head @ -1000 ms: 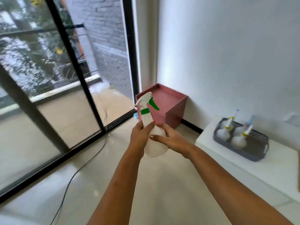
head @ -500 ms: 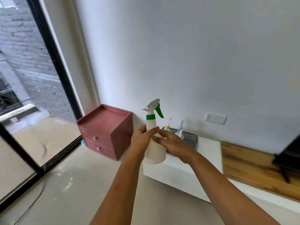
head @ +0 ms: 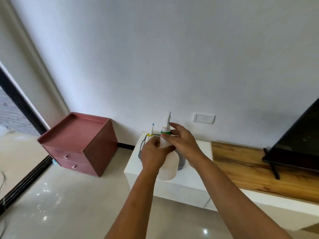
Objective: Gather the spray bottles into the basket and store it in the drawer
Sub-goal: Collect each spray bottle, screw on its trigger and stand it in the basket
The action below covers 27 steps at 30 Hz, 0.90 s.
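White in body, green at the collar: found spray bottle (head: pixel 166 169) held upright over the near end of the tabletop (head: pixel 195 180), not yet in the basket; found left hand (head: pixel 152 156) wrapped round its shoulder and right hand (head: pixel 183 144) pinching the neck at the collar.

Noted grey basket (head: pixel 141 149) on the tabletop just behind the hands, largely hidden; saw one smaller bottle (head: pixel 151 133), yellow-collared and blue-tipped, standing in it; could not determine further contents.

Noted red cabinet (head: pixel 77 140) on the floor to the left, apart from the tabletop, both drawers (head: pixel 69 156) closed.

Judged gathering partly done; held bottle near delivery. Outstanding: lowering it into the basket; carrying the basket to a drawer, presumably in the red cabinet; opening, stowing, closing.
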Tool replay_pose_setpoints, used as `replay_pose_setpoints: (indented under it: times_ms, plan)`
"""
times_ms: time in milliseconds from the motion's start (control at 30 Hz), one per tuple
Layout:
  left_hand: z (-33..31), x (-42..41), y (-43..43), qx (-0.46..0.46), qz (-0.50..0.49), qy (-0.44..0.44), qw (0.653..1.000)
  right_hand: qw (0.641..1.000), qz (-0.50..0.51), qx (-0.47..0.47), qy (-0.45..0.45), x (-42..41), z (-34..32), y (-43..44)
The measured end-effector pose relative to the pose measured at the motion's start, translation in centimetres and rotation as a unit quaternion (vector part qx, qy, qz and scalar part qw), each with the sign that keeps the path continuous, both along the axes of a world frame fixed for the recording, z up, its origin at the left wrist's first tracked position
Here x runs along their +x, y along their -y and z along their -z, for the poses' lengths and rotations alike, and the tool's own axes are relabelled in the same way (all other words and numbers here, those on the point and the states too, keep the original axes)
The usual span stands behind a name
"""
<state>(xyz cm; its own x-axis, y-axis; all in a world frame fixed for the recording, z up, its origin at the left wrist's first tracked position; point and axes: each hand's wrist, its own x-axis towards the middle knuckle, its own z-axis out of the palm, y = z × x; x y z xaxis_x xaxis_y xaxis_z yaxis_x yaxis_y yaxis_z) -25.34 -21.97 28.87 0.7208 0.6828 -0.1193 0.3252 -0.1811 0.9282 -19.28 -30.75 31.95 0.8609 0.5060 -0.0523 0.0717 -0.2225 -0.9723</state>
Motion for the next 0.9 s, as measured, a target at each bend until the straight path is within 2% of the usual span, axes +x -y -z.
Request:
replay_pose_setpoints:
  times_ms: [200,467,700,900]
  plan:
    - [2.9,7.4,-4.2,0.052,0.049,-0.017,0.997,0.998,0.048,-0.042,0.000,7.2,2.9,-4.5]
    - [5.3,17.0,-9.8,0.105,0.124,-0.060,0.985,0.992,0.119,-0.050,0.010,16.2,5.1,-9.6]
    - [7.6,22.2,-11.0,0.038,0.213,-0.047,0.975,0.985,0.144,-0.096,-0.001,21.4,7.5,-9.6]
    - [10.0,26.0,-12.4,-0.011,0.256,-0.098,0.962,0.980,0.152,-0.129,-0.031,26.2,11.3,-8.4]
